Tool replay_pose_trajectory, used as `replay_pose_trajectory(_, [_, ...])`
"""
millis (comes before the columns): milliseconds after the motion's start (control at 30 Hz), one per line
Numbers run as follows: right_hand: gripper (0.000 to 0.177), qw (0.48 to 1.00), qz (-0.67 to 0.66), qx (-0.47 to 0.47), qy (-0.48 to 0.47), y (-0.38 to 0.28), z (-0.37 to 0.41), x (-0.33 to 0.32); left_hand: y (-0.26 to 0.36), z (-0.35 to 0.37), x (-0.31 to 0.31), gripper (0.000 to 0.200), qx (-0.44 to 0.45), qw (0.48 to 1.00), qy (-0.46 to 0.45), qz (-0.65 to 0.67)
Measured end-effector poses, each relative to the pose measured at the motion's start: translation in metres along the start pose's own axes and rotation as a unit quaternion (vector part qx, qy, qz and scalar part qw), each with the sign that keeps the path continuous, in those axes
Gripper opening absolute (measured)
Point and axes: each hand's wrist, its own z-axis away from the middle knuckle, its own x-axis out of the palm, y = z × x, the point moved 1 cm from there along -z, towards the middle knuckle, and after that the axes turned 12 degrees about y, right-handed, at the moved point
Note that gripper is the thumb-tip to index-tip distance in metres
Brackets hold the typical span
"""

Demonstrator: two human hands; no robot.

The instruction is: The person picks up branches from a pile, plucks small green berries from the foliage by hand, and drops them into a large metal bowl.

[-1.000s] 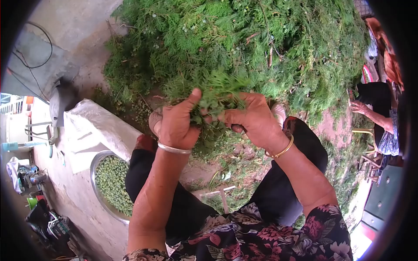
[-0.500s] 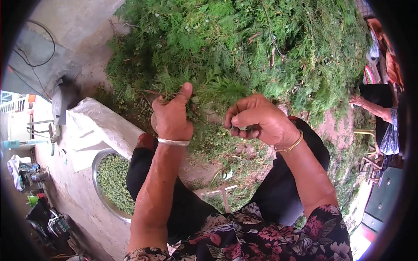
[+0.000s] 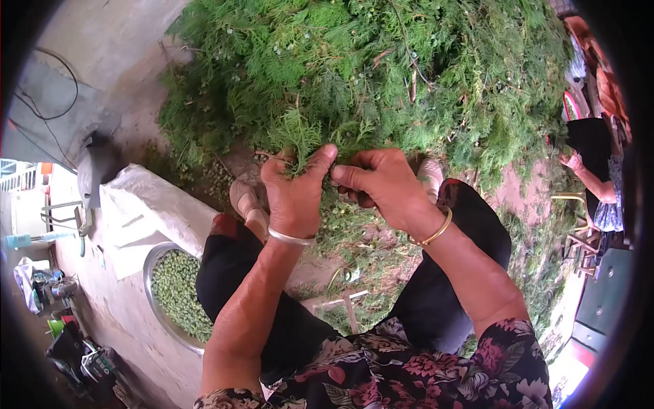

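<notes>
My left hand (image 3: pixel 298 189), with a silver bangle at the wrist, is closed round a green leafy sprig (image 3: pixel 298 136) that sticks up above its thumb. My right hand (image 3: pixel 381 184), with a gold bangle, touches or nearly touches the left one, thumb and fingers pinched together at the sprig's side. What lies between those fingertips is too small to make out. Beyond both hands rises a large heap of green branches (image 3: pixel 327 61). A metal basin (image 3: pixel 149 281) full of small green cones or berries (image 3: pixel 180 293) stands at the left, beside my knee.
A white sack (image 3: pixel 163 204) lies left of my knee. Loose greenery and a pale frame (image 3: pixel 351 310) are on the ground between my legs. At the right, another person's arm (image 3: pixel 593 180) reaches near the heap, beside wooden stools. Cables (image 3: pixel 58 102) run at the upper left.
My hands have come together: the left moved right and the right moved slightly left. The sprig now stands upright above my left hand. The view has shifted a little.
</notes>
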Motion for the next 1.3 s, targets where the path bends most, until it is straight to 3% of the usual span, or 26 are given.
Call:
replay_pose_trajectory(100, [0.02, 1.0, 0.004, -0.001, 0.009, -0.005, 0.002, -0.003, 0.001, 0.0, -0.001, 0.021, -0.001, 0.998, -0.055, 0.025])
replay_pose_trajectory(200, [0.019, 1.0, 0.009, -0.016, -0.007, -0.011, 0.006, -0.005, 0.004, -0.002, -0.005, 0.022, 0.045, 0.995, -0.078, -0.035])
replay_pose_trajectory(267, [0.018, 0.999, -0.001, -0.031, -0.023, -0.012, 0.008, -0.006, 0.009, 0.0, -0.004, 0.022, -0.09, 0.993, -0.071, 0.031])
replay_pose_trajectory(367, [0.015, 0.997, -0.008, -0.035, -0.063, -0.015, 0.01, -0.007, 0.017, -0.005, -0.008, 0.018, -0.16, 0.979, -0.101, 0.07])
replay_pose_trajectory(433, [0.018, 0.984, -0.095, 0.011, -0.151, -0.018, 0.014, -0.004, 0.017, -0.007, -0.01, 0.016, -0.193, 0.973, -0.089, 0.092])
replay_pose_trajectory(467, [0.018, 0.979, -0.146, 0.028, -0.14, -0.013, 0.013, 0.0, 0.016, -0.008, -0.011, 0.014, -0.23, 0.963, -0.083, 0.111])
replay_pose_trajectory(600, [0.023, 0.977, -0.167, 0.06, -0.114, -0.013, 0.018, 0.011, 0.012, -0.015, -0.022, 0.014, -0.223, 0.959, -0.107, 0.141])
replay_pose_trajectory(667, [0.029, 0.968, -0.198, 0.074, -0.138, -0.008, 0.022, 0.015, 0.012, -0.015, -0.027, 0.015, -0.175, 0.966, -0.128, 0.142])
replay_pose_trajectory(767, [0.033, 0.969, -0.209, 0.072, -0.112, -0.003, 0.033, 0.023, 0.016, -0.008, -0.038, 0.016, -0.173, 0.969, -0.11, 0.135])
replay_pose_trajectory(900, [0.025, 0.99, -0.121, 0.032, -0.056, -0.002, 0.059, 0.04, 0.033, 0.007, -0.057, 0.017, -0.148, 0.969, -0.12, 0.156])
replay_pose_trajectory(1033, [0.021, 0.959, -0.265, 0.081, -0.058, 0.006, 0.089, 0.045, 0.059, 0.015, -0.091, 0.016, -0.097, 0.976, -0.095, 0.169])
replay_pose_trajectory(1100, [0.022, 0.96, -0.266, 0.07, -0.056, 0.004, 0.107, 0.048, 0.068, 0.022, -0.116, 0.012, -0.202, 0.962, -0.059, 0.171])
replay_pose_trajectory(1133, [0.022, 0.955, -0.287, 0.059, -0.05, 0.0, 0.118, 0.051, 0.063, 0.029, -0.122, 0.011, -0.165, 0.965, -0.03, 0.202])
replay_pose_trajectory(1300, [0.025, 0.953, -0.29, -0.004, -0.085, -0.017, 0.16, 0.093, 0.009, 0.064, -0.149, 0.015, -0.222, 0.947, 0.031, 0.231])
